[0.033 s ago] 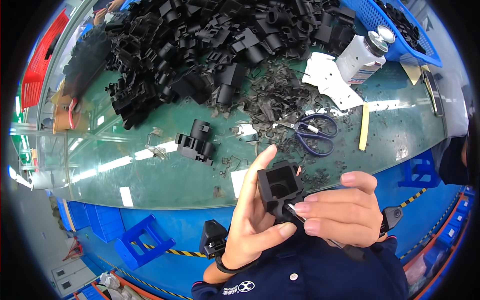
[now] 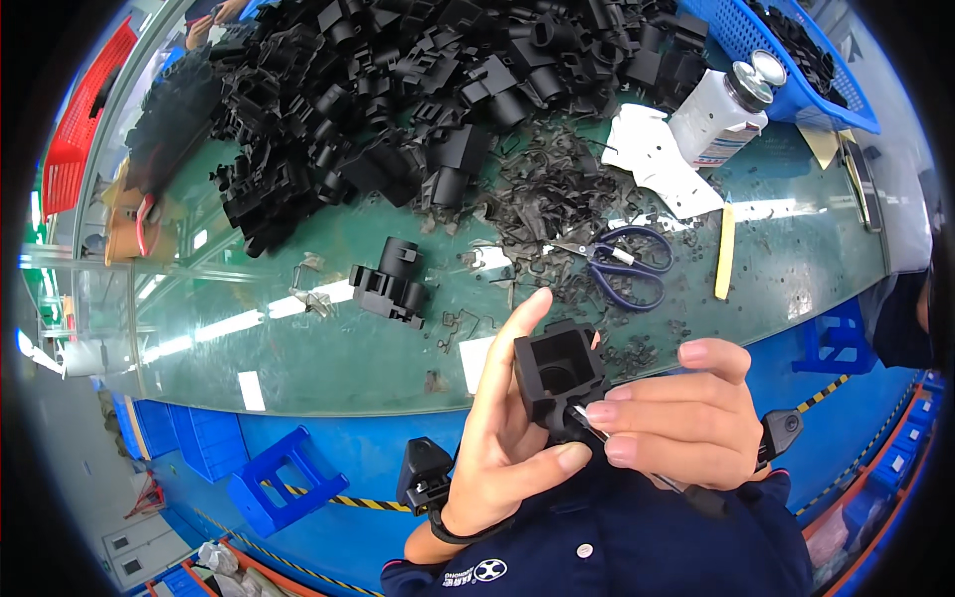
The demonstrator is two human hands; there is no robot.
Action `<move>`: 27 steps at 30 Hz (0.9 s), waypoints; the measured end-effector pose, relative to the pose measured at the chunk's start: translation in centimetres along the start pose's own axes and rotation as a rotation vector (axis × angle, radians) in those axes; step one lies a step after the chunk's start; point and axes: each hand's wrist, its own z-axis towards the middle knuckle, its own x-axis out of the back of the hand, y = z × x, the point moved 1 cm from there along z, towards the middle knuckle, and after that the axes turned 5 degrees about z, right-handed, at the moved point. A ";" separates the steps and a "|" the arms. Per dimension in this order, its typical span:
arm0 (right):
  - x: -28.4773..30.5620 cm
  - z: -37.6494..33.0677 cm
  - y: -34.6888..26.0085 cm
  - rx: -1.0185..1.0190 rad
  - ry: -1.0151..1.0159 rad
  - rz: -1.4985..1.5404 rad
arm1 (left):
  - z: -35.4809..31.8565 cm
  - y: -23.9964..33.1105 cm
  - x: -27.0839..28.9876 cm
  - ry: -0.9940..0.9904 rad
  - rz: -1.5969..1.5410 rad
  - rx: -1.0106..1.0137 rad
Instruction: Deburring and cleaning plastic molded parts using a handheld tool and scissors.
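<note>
My left hand (image 2: 497,448) is closed around a black moulded plastic part (image 2: 537,388) with a square open mouth facing up. Its thumb and fingers press on the sides, above the near table edge. In my right hand (image 2: 686,423) is a slim metal-tipped hand tool (image 2: 668,485) with a dark handle, pinched between thumb and fingers. The tip meets the lower right side of the plastic part; the exact contact is hidden by my fingers. A similar black part (image 2: 391,284) lies alone on the green tabletop (image 2: 229,348), left of my hands.
A large heap of black parts (image 2: 398,109) covers the back. Thin black scraps (image 2: 547,189) lie before it, near blue-handled scissors (image 2: 627,264). To the right are a yellow strip (image 2: 724,254), a white bottle (image 2: 711,119) and a blue basket (image 2: 856,117). A blue stool (image 2: 288,483) stands below.
</note>
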 end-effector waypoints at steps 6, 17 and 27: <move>0.2 0.4 0.4 0.082 -0.059 -0.004 | -0.1 0.1 0.1 0.010 0.046 0.014; 0.7 -0.4 1.3 -0.207 0.265 0.384 | -0.2 -0.1 0.0 -0.008 0.002 0.031; 0.8 -1.0 2.3 -0.372 0.279 0.475 | 0.1 -0.5 0.9 -0.067 0.116 -0.088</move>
